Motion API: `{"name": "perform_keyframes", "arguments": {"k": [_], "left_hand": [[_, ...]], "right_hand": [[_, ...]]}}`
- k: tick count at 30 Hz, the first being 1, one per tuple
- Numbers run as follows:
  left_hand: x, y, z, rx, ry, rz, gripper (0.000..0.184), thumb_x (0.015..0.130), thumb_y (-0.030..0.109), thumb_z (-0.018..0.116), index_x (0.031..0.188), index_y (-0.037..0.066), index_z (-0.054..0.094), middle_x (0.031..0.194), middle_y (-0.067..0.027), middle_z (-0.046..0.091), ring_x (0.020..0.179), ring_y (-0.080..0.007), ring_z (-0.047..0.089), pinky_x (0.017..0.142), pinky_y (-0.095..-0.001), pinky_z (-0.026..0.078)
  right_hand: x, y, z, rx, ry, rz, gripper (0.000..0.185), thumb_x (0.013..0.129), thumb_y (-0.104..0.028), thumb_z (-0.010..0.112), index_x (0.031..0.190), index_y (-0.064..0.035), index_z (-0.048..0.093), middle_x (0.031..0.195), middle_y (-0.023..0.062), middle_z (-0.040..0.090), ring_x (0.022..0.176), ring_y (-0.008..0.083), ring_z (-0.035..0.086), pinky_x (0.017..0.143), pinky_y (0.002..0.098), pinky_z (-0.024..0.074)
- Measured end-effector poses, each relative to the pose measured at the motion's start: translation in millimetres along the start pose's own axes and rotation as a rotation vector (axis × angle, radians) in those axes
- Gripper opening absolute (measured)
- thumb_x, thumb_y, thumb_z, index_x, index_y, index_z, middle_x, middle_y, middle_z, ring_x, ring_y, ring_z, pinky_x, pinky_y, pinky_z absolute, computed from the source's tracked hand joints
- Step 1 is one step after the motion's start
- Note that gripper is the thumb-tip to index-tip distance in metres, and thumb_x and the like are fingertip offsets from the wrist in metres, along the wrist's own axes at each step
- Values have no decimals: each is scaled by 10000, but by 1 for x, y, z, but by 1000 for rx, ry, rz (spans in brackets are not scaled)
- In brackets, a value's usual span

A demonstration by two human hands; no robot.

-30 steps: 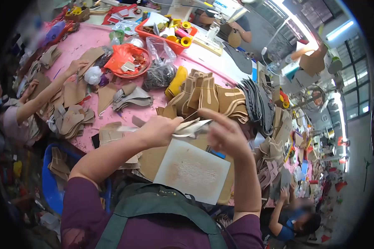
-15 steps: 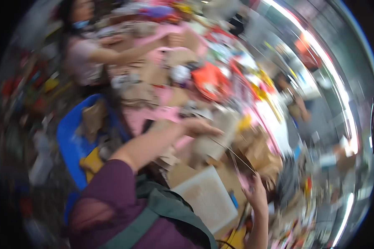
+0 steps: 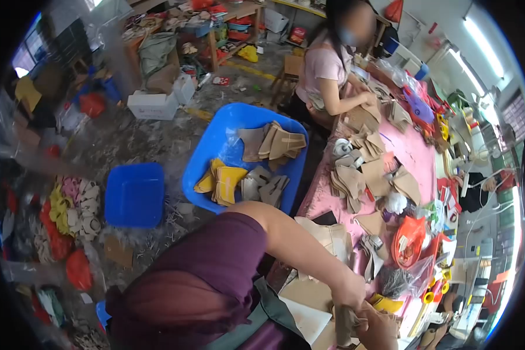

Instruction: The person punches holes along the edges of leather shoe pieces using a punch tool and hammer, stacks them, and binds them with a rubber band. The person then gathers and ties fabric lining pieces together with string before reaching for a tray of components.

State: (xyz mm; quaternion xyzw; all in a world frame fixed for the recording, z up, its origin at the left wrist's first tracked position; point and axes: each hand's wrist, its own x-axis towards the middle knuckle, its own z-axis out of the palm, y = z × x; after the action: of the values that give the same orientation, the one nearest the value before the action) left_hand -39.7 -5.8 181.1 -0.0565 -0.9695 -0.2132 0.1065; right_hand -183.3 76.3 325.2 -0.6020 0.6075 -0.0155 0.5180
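Near the bottom right, my left hand (image 3: pixel 350 290) is closed around a bundle of taupe cut material pieces (image 3: pixel 345 325), which hang below its fingers. My right hand (image 3: pixel 380 331) is right against the bundle, its fingers curled in; what they grip is hidden. A white board (image 3: pixel 307 318) lies under and left of the hands, with a tan sheet (image 3: pixel 309 293) behind it. Just beyond my hands are grey cut pieces (image 3: pixel 372 256) and a yellow piece (image 3: pixel 386 303).
The pink-topped table (image 3: pixel 411 153) bears stacks of tan pieces (image 3: pixel 348 182) and a red bag (image 3: pixel 409 240). A large blue tub (image 3: pixel 201 175) with cut pieces and a smaller blue tub (image 3: pixel 134 195) stand on the floor. A co-worker (image 3: pixel 326 73) handles tan pieces at the far end.
My view has swung left and steadied. My hands, earlier apart with a thin cord stretched between them, are now close together at the bundle. The cord is no longer visible.
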Motion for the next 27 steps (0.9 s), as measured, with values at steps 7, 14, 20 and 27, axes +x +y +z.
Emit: {"name": "perform_keyframes", "arguments": {"k": [7,14,20,27], "left_hand": [[-85,16,-41,-1100,318,-500,394,801,38,681,1191,66,635,1003,12,686,837,-94,581,767,-245,490],[5,-17,-3,-1570,237,-711,466,858,227,686,1220,-25,535,1050,-143,648,819,-185,651,690,-266,546],[127,21,15,-1394,-488,-183,575,863,219,658,1356,3,456,1220,-129,582,1045,-189,575,872,-286,484],[280,138,22,-1146,-644,188,579,886,264,650,1382,59,434,1130,-181,592,980,-231,604,828,-300,497]], "right_hand": [[-1,51,25,-66,-89,-180,279,836,-160,669,1094,-54,665,824,83,721,655,232,636,664,330,513],[-63,65,72,453,529,-247,182,942,-59,550,1085,1,644,923,67,682,806,130,631,719,231,486],[-129,92,104,668,1074,-322,283,929,-22,510,1192,-3,614,1035,81,662,861,132,606,761,243,493],[-248,101,137,415,1556,-73,493,841,129,415,1262,-35,613,1064,105,684,851,122,626,736,198,503]]}}
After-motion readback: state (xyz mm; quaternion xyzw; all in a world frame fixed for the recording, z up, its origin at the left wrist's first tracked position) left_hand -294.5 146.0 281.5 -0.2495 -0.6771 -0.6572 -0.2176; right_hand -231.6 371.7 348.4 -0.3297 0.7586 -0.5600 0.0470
